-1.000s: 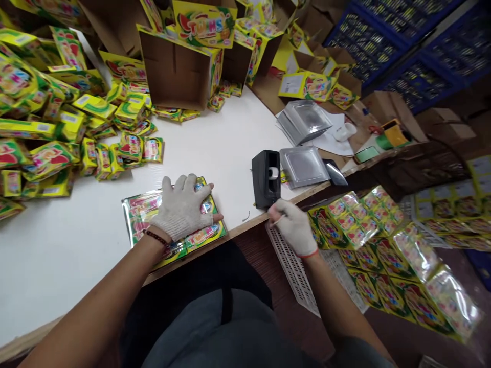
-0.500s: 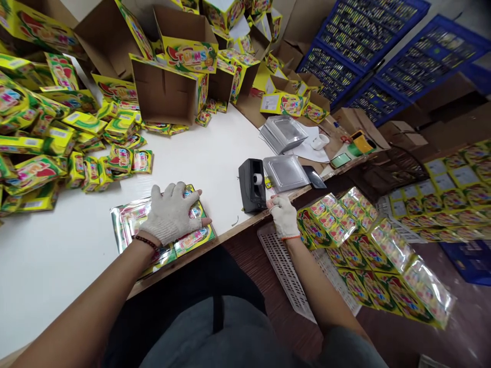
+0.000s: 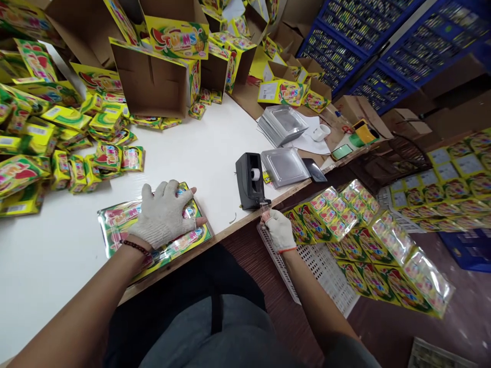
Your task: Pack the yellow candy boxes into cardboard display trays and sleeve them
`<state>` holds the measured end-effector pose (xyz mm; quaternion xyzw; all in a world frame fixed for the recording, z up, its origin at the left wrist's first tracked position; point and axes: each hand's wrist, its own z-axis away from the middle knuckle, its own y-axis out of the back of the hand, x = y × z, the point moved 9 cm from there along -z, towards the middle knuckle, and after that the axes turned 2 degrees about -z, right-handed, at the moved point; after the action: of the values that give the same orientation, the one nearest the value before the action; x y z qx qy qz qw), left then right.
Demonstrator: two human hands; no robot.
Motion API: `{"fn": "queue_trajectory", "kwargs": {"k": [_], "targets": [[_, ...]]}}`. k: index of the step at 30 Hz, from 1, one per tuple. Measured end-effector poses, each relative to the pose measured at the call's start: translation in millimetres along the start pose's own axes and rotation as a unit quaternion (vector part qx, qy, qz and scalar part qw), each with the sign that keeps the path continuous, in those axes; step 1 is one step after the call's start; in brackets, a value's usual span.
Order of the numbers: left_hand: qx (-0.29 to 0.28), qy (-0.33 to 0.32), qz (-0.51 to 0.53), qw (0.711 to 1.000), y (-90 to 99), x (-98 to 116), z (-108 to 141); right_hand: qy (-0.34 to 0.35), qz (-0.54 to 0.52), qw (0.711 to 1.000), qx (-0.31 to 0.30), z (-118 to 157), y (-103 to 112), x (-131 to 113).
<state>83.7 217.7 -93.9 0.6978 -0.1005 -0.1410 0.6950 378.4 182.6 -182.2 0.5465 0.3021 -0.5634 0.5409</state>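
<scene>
My left hand (image 3: 164,214), in a fingerless-tip knit glove, lies with its fingers spread on a shiny pack of small yellow-green boxes (image 3: 194,236) at the table's front edge. The pack seems covered in clear plastic. A black tape dispenser (image 3: 248,181) with a white-cored roll stands to its right. Just off the dispenser's front end, my right hand (image 3: 280,230), gloved the same way, is closed in a pinch. A short piece of clear tape (image 3: 265,205) runs from the dispenser to its fingertips.
Small yellow boxes (image 3: 109,156) are heaped at the left, before open cartons (image 3: 153,84). Clear plastic trays (image 3: 286,166) and a phone (image 3: 314,170) lie right of the dispenser. White baskets (image 3: 326,276) with finished-looking packs (image 3: 383,255) stand below the edge. Blue crates (image 3: 356,30) are behind.
My right hand has drawn down and slightly away from the dispenser, with tape showing between them. My left hand stays spread on the pack. The view has shifted slightly.
</scene>
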Motion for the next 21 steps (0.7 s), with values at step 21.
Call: {"fn": "queue_trajectory", "kwargs": {"k": [21], "targets": [[0.031, -0.015, 0.060, 0.998, -5.0, -4, 7, 0.103, 0.181, 0.760, -0.615, -3, -212, -109]]}}
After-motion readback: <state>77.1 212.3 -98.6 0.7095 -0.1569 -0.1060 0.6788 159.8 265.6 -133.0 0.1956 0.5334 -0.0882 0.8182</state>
